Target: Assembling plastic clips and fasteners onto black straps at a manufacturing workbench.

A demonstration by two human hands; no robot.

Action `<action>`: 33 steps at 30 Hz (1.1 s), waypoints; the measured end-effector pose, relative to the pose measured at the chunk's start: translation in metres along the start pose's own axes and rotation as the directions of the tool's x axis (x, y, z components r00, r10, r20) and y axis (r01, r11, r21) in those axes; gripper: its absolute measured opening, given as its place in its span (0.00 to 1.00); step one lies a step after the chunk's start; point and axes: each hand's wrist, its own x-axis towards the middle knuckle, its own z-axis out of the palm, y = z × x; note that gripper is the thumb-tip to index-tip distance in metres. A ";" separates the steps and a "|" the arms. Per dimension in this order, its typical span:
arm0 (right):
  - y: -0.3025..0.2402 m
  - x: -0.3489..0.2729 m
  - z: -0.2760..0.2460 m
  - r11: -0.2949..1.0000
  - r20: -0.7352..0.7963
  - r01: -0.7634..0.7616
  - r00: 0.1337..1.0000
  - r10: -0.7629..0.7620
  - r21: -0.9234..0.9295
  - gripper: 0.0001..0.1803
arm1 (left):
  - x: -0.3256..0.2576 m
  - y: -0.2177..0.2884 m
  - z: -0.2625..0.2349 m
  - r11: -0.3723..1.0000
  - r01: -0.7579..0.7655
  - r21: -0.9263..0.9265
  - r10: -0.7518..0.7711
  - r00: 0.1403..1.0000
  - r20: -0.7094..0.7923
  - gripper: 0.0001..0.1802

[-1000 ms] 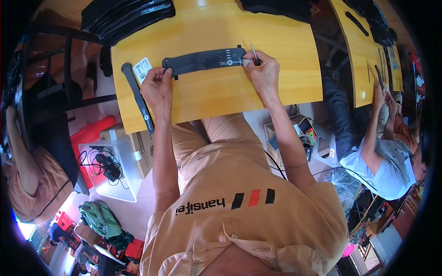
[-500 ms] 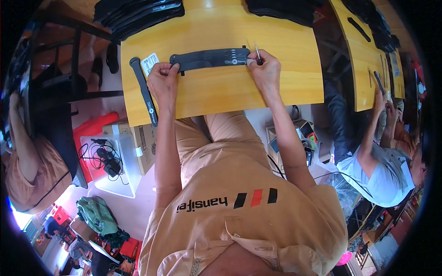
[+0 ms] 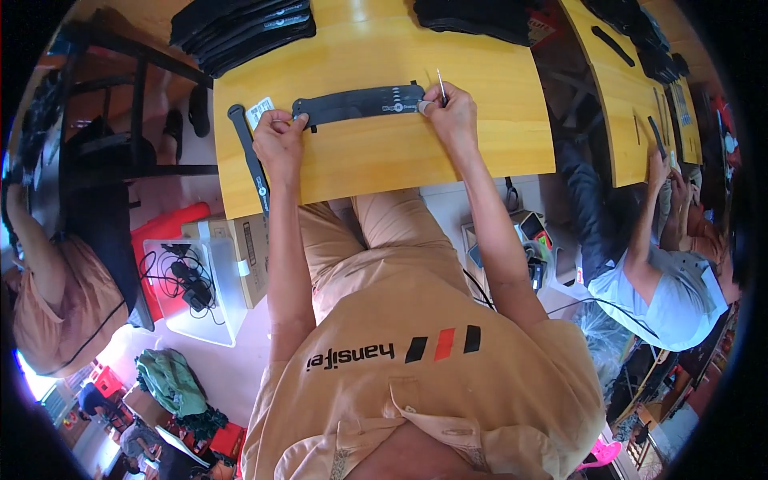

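Note:
A wide, flat black strap (image 3: 356, 105) with a row of small slots and pale printing near its right end lies crosswise on the yellow table. My left hand (image 3: 278, 146) pinches its left end between thumb and fingers. My right hand (image 3: 454, 122) grips the opposite end, and a slim metal-tipped tool (image 3: 439, 80) with a dark handle stands up from the same fingers; its exact kind is unclear. Beside my left hand lies a narrower black strap (image 3: 254, 164), partly covered by my wrist. A white printed label (image 3: 261, 110) sits between them.
Piles of folded black straps (image 3: 248, 36) and black pieces (image 3: 472, 22) sit along the table's (image 3: 384, 164) far side. A clear bin (image 3: 216, 308) with tangled cables stands on the floor at left. Co-workers sit on both sides, one in a light blue shirt (image 3: 660, 296) at another table.
The whole view has shifted slightly. Both hands keep their hold on the strap, and the tool in my right hand points up a little more steeply.

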 end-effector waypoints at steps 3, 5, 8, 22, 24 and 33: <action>0.002 0.002 0.000 0.995 0.040 -0.059 0.998 0.056 0.076 0.03 | 0.003 0.000 -0.002 0.911 0.199 -0.361 -0.149 0.976 0.161 0.10; 0.002 0.003 0.000 0.991 0.048 -0.054 0.998 0.048 0.121 0.02 | 0.004 0.004 -0.003 0.924 0.197 -0.328 -0.145 0.974 0.176 0.08; -0.006 0.000 -0.002 0.997 0.030 -0.055 0.998 0.054 0.055 0.02 | 0.003 0.006 -0.001 0.921 0.219 -0.323 -0.177 0.972 0.155 0.07; 0.002 -0.003 -0.015 0.793 0.194 -0.242 0.968 0.158 0.560 0.03 | -0.031 0.020 -0.073 0.970 -0.152 0.191 0.192 0.958 -0.212 0.10; -0.005 -0.002 -0.013 0.797 0.197 -0.252 0.966 0.169 0.549 0.02 | -0.036 0.008 -0.088 0.946 -0.092 0.312 0.173 0.954 -0.243 0.17; -0.012 -0.015 -0.014 0.841 0.160 -0.207 0.976 0.145 0.500 0.03 | -0.041 -0.036 -0.093 0.953 0.204 0.225 -0.224 0.972 0.066 0.15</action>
